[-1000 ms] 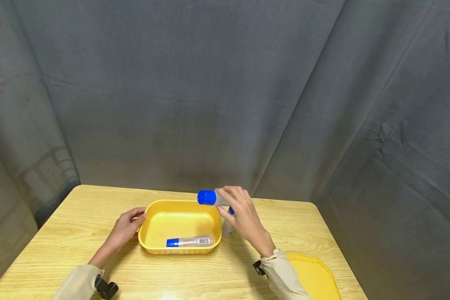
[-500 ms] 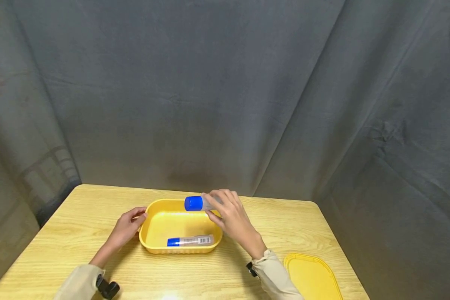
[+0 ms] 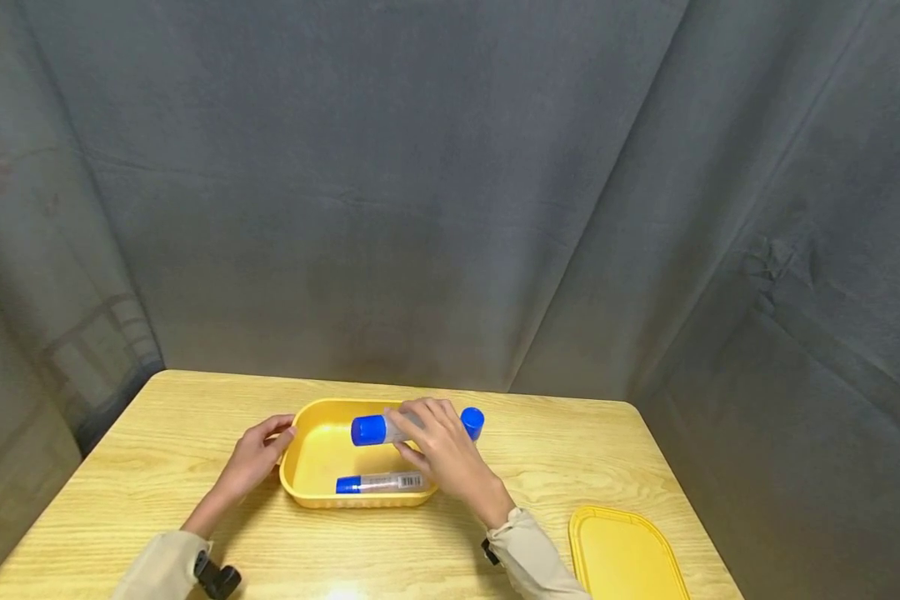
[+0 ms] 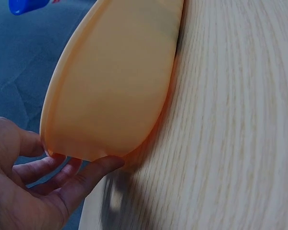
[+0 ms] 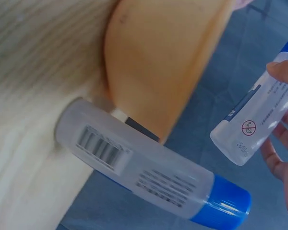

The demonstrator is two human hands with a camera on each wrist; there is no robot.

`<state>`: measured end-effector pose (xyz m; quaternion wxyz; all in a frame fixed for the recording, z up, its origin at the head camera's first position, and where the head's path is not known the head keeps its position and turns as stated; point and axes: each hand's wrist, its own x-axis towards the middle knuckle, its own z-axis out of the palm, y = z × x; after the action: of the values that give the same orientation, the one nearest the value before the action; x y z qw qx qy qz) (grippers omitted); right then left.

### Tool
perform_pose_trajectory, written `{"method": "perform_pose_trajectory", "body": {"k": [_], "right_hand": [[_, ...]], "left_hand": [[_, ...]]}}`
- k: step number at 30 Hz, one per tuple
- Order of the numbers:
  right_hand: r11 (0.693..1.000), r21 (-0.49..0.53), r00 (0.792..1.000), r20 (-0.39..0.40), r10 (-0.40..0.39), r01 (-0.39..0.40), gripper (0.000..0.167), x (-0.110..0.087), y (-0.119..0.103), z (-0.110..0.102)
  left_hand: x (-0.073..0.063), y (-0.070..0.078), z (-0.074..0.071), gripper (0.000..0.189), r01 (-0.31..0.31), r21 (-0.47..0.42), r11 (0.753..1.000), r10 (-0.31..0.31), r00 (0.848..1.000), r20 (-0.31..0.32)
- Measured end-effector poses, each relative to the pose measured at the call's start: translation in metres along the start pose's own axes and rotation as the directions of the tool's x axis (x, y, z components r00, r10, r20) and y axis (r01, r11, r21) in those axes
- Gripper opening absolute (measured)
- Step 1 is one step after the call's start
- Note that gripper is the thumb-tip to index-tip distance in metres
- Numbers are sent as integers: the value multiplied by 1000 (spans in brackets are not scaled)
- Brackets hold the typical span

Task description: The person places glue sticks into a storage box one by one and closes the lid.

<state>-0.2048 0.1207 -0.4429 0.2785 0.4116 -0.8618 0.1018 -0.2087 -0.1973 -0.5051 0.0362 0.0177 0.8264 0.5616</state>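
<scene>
Moved left, lower: blue-capped plastic tube (image 3: 381,429)
Right hand (image 3: 444,450): grips it sideways over yellow plastic box (image 3: 317,454)
Left hand (image 3: 257,447): pinches box

Left hand (image 3: 252,457) pinches, thumb (image 4: 91,180) extended; right hand (image 3: 447,448) grips, raised, its fingers (image 5: 272,159) curled.

yellow box (image 3: 318,458) smooth plastic with soft sheen, yellow lid (image 3: 624,554) smooth plastic, upright bottle (image 5: 134,155) and held bottle (image 5: 252,120) frosted translucent plastic, blue cap (image 3: 368,431) glossy plastic, tabletop (image 3: 390,550) wood-grained, shiny where light hits, grey curtain (image 3: 345,208) matt creased cloth, beige sleeve (image 3: 536,554) matt cloth
</scene>
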Motion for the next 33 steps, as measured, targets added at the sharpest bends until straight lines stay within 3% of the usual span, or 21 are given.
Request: {"method": "perform_pose_trajectory", "body": {"k": [9, 13, 18, 23, 28, 33], "right_hand": [[998, 42, 999, 40, 34, -36, 50, -3, -2, 16], [995, 75, 991, 118, 60, -69, 50, -5, -2, 21], [984, 136, 968, 240, 78, -113, 52, -12, -4, 32], [970, 187, 950, 298, 94, -155, 57, -18, -11, 43], [950, 242, 939, 326, 113, -198, 39, -17, -13, 46], [952, 248, 939, 331, 93, -181, 25, -16, -12, 48]], "left_hand": [[4, 1, 0, 50, -19, 4, 1000, 19, 1000, 0], [5, 0, 3, 48, -30, -2, 1000, 30, 1000, -8], [4, -2, 6, 48, -26, -6, 1000, 26, 1000, -11], [-1, -4, 2, 47, -23, 36, 999, 24, 1000, -17], [-2, -4, 0, 46, -38, 62, 997, 40, 999, -22], [-1, -3, 1, 46, -32, 61, 998, 34, 999, -31]]}}
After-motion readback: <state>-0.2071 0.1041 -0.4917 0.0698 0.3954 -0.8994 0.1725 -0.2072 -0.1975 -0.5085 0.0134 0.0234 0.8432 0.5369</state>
